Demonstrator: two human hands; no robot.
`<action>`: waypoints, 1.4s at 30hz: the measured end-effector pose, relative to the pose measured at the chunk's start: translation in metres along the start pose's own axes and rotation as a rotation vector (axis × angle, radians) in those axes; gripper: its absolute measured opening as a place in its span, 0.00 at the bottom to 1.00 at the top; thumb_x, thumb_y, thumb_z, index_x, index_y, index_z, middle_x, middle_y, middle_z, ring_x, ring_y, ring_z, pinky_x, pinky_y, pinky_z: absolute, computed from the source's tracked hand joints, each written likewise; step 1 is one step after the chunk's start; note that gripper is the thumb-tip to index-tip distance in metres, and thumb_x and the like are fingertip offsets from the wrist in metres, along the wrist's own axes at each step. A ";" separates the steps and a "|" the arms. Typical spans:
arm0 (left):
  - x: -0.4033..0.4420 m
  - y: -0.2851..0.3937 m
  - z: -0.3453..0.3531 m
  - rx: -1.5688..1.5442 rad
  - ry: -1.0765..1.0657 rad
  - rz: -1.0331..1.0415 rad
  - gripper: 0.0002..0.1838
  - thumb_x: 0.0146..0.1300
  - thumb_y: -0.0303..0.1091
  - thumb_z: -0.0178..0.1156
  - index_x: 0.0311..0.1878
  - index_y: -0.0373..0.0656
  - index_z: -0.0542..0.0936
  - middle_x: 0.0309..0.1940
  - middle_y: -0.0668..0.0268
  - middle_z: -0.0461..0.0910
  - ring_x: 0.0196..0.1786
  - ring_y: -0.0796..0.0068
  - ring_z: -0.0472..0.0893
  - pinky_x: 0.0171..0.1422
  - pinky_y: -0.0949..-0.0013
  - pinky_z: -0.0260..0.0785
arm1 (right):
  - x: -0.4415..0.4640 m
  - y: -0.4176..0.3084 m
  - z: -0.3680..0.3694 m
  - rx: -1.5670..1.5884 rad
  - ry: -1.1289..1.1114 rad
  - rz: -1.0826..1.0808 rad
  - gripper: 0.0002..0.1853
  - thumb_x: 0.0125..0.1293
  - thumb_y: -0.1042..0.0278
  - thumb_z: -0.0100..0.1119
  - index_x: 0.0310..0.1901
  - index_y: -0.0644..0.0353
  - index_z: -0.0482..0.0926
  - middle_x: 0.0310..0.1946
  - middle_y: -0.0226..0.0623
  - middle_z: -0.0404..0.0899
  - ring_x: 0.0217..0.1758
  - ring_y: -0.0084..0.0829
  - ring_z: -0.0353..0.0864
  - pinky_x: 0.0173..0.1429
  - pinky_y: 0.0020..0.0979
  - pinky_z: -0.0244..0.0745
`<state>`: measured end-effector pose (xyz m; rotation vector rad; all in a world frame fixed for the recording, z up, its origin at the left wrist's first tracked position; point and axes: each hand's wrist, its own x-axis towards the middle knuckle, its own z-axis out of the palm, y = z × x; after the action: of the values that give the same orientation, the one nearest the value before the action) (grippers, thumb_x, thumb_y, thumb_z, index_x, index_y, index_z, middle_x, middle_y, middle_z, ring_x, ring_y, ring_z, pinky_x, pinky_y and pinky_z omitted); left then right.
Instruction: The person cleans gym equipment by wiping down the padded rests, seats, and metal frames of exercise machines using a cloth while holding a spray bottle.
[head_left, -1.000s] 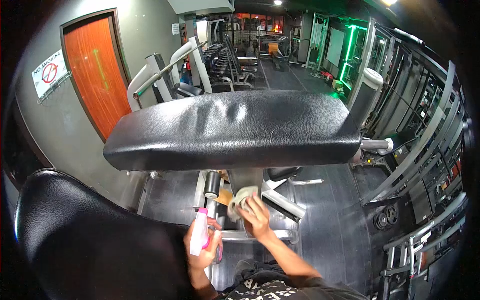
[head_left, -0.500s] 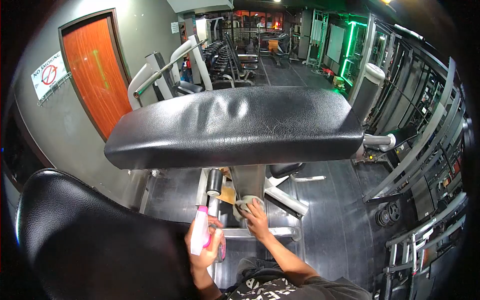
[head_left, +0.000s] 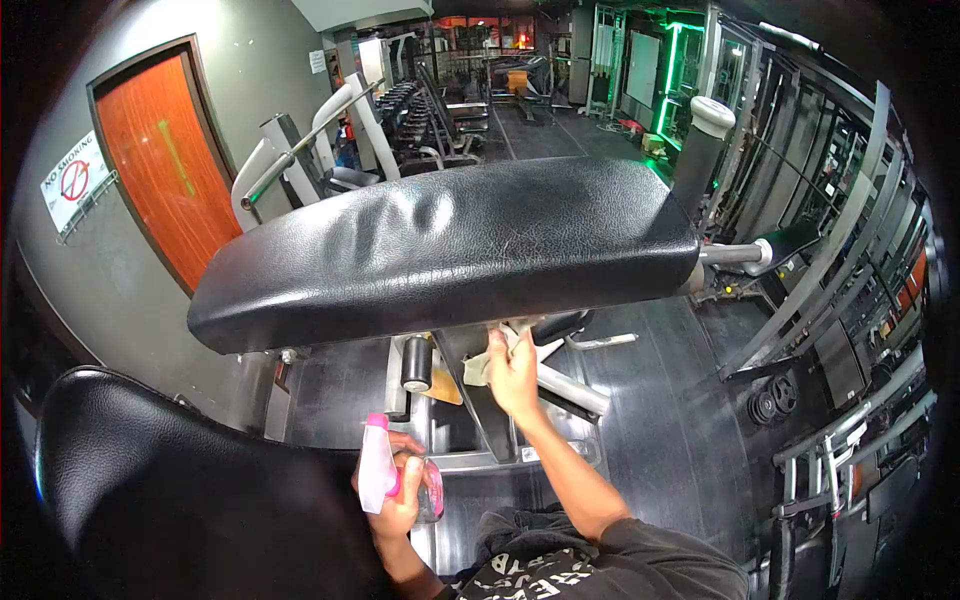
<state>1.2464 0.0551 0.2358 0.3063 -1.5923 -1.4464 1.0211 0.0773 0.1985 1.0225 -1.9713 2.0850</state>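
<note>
My left hand [head_left: 398, 490] is wrapped round a spray bottle [head_left: 378, 468] with a white and pink trigger head, low in front of me beside a black padded seat [head_left: 180, 480]. In my right hand [head_left: 514, 375] is a pale cloth [head_left: 482, 369], bunched against the grey metal post [head_left: 487, 415] just under a long black padded cushion [head_left: 450, 240]. The cushion's leather-like cover has dents and creases. Part of the cloth is hidden behind my fingers, and the bottle's body is largely covered by my left hand.
A black foam roller [head_left: 416, 362] sits left of the post, and a metal base bar [head_left: 470, 461] crosses below. Racks with bars [head_left: 840, 240] line the right side, with weight plates [head_left: 771, 400] low there. An orange-brown door [head_left: 170, 160] is at the left.
My right hand has moved up the post with the cloth, from its lower part to just under the cushion. My left hand still holds the spray bottle, slightly lower. The view has shifted a little.
</note>
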 end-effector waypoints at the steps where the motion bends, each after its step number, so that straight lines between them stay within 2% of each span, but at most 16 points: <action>1: 0.000 -0.001 -0.001 0.035 -0.013 0.019 0.11 0.62 0.18 0.55 0.48 0.29 0.69 0.34 0.58 0.76 0.24 0.79 0.78 0.29 0.74 0.72 | -0.003 -0.004 0.001 -0.098 0.030 -0.121 0.13 0.69 0.69 0.52 0.50 0.69 0.72 0.43 0.56 0.75 0.48 0.55 0.74 0.53 0.41 0.69; 4: 0.001 0.001 0.002 0.022 0.029 0.014 0.10 0.63 0.18 0.54 0.47 0.29 0.69 0.34 0.58 0.76 0.23 0.79 0.77 0.28 0.75 0.71 | -0.023 0.037 -0.004 -0.327 -0.163 0.106 0.15 0.67 0.72 0.51 0.52 0.69 0.72 0.48 0.58 0.75 0.54 0.58 0.72 0.59 0.43 0.66; 6: 0.002 0.005 0.005 0.001 0.028 0.007 0.09 0.63 0.18 0.54 0.46 0.29 0.70 0.34 0.59 0.77 0.23 0.79 0.77 0.28 0.75 0.70 | -0.037 0.069 -0.002 -0.315 0.145 -0.454 0.10 0.67 0.69 0.54 0.33 0.70 0.74 0.30 0.53 0.77 0.32 0.53 0.74 0.37 0.44 0.67; 7: 0.003 0.007 0.006 -0.021 0.028 0.008 0.09 0.63 0.19 0.54 0.46 0.29 0.70 0.34 0.59 0.77 0.23 0.80 0.77 0.28 0.75 0.70 | -0.050 0.089 -0.004 -0.321 0.143 -0.449 0.10 0.67 0.69 0.54 0.33 0.70 0.74 0.30 0.53 0.77 0.32 0.53 0.74 0.37 0.44 0.67; 13: 0.001 0.004 0.004 -0.032 0.018 -0.012 0.09 0.63 0.19 0.55 0.46 0.30 0.70 0.35 0.60 0.76 0.24 0.80 0.76 0.29 0.75 0.70 | -0.085 0.145 -0.026 -0.131 -0.020 0.270 0.08 0.65 0.72 0.54 0.37 0.70 0.75 0.30 0.50 0.78 0.32 0.42 0.77 0.38 0.39 0.70; 17: -0.001 0.000 0.002 -0.006 0.018 -0.015 0.11 0.62 0.20 0.56 0.47 0.30 0.70 0.35 0.60 0.76 0.24 0.80 0.76 0.29 0.75 0.70 | -0.042 0.091 -0.018 -0.176 0.057 0.106 0.08 0.66 0.71 0.54 0.35 0.70 0.75 0.22 0.36 0.74 0.27 0.27 0.73 0.30 0.34 0.66; 19: 0.000 0.001 0.002 0.013 0.012 -0.002 0.11 0.62 0.21 0.56 0.47 0.30 0.70 0.35 0.60 0.76 0.24 0.80 0.76 0.29 0.75 0.70 | -0.018 0.021 -0.015 -0.010 0.027 0.151 0.08 0.64 0.71 0.55 0.34 0.68 0.75 0.23 0.45 0.75 0.24 0.37 0.75 0.30 0.37 0.68; 21: 0.000 0.002 0.002 0.029 0.006 0.013 0.12 0.62 0.21 0.57 0.48 0.30 0.70 0.35 0.60 0.76 0.24 0.80 0.76 0.29 0.75 0.70 | -0.003 -0.004 -0.005 0.055 0.046 -0.079 0.07 0.64 0.72 0.54 0.35 0.68 0.77 0.27 0.42 0.75 0.25 0.34 0.76 0.30 0.33 0.68; 23: 0.001 0.002 0.003 0.019 0.027 0.023 0.12 0.62 0.21 0.57 0.48 0.30 0.70 0.35 0.59 0.76 0.24 0.80 0.76 0.30 0.75 0.70 | -0.011 -0.012 -0.001 0.009 -0.062 0.089 0.10 0.63 0.75 0.52 0.44 0.69 0.76 0.35 0.47 0.75 0.37 0.39 0.78 0.41 0.37 0.71; 25: 0.002 0.002 0.002 0.022 0.027 0.008 0.12 0.62 0.22 0.57 0.48 0.30 0.70 0.35 0.59 0.76 0.24 0.80 0.76 0.29 0.75 0.70 | -0.018 0.036 0.002 -0.337 0.056 -0.452 0.13 0.62 0.75 0.51 0.47 0.69 0.75 0.43 0.55 0.74 0.49 0.48 0.75 0.53 0.42 0.69; 29: 0.001 0.001 0.004 -0.027 0.022 -0.048 0.11 0.62 0.22 0.56 0.47 0.30 0.70 0.34 0.59 0.76 0.24 0.80 0.76 0.29 0.75 0.70 | -0.068 0.094 -0.003 -0.339 0.094 -0.419 0.12 0.65 0.74 0.50 0.48 0.68 0.74 0.47 0.53 0.76 0.54 0.57 0.71 0.59 0.47 0.63; 31: 0.002 0.001 0.004 -0.011 0.022 -0.039 0.11 0.62 0.22 0.56 0.47 0.30 0.70 0.34 0.59 0.76 0.24 0.79 0.76 0.29 0.75 0.70 | -0.097 0.142 -0.011 -0.214 -0.105 -0.020 0.13 0.68 0.72 0.46 0.52 0.66 0.72 0.47 0.51 0.76 0.52 0.53 0.74 0.56 0.45 0.66; 35: 0.002 0.002 0.003 -0.006 0.012 -0.026 0.11 0.62 0.21 0.56 0.46 0.30 0.70 0.34 0.59 0.76 0.24 0.79 0.76 0.29 0.75 0.70 | -0.113 0.190 -0.020 -0.133 -0.105 0.157 0.13 0.71 0.70 0.43 0.51 0.66 0.72 0.45 0.52 0.77 0.50 0.48 0.74 0.55 0.44 0.65; 37: 0.003 0.004 0.005 -0.028 0.024 -0.020 0.10 0.62 0.21 0.56 0.46 0.30 0.70 0.34 0.59 0.76 0.24 0.79 0.76 0.29 0.75 0.70 | -0.097 0.171 -0.022 0.043 -0.124 0.623 0.13 0.73 0.65 0.44 0.48 0.65 0.74 0.35 0.42 0.77 0.39 0.33 0.75 0.44 0.38 0.69; 40: 0.004 0.000 0.004 -0.030 0.015 -0.011 0.10 0.62 0.21 0.56 0.46 0.30 0.70 0.34 0.59 0.76 0.24 0.79 0.76 0.29 0.75 0.70 | -0.053 0.119 -0.011 -0.071 0.092 0.061 0.15 0.72 0.63 0.46 0.44 0.67 0.77 0.28 0.40 0.78 0.34 0.31 0.75 0.40 0.35 0.69; 42: 0.002 -0.001 0.003 -0.004 -0.009 -0.018 0.10 0.62 0.21 0.56 0.46 0.30 0.70 0.34 0.59 0.76 0.24 0.79 0.76 0.29 0.75 0.70 | -0.020 0.069 -0.009 0.197 0.028 0.156 0.11 0.69 0.69 0.48 0.38 0.68 0.77 0.21 0.35 0.72 0.25 0.27 0.72 0.31 0.32 0.66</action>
<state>1.2424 0.0553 0.2366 0.3132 -1.5970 -1.4667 0.9986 0.0824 0.1299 0.8878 -1.9205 2.4023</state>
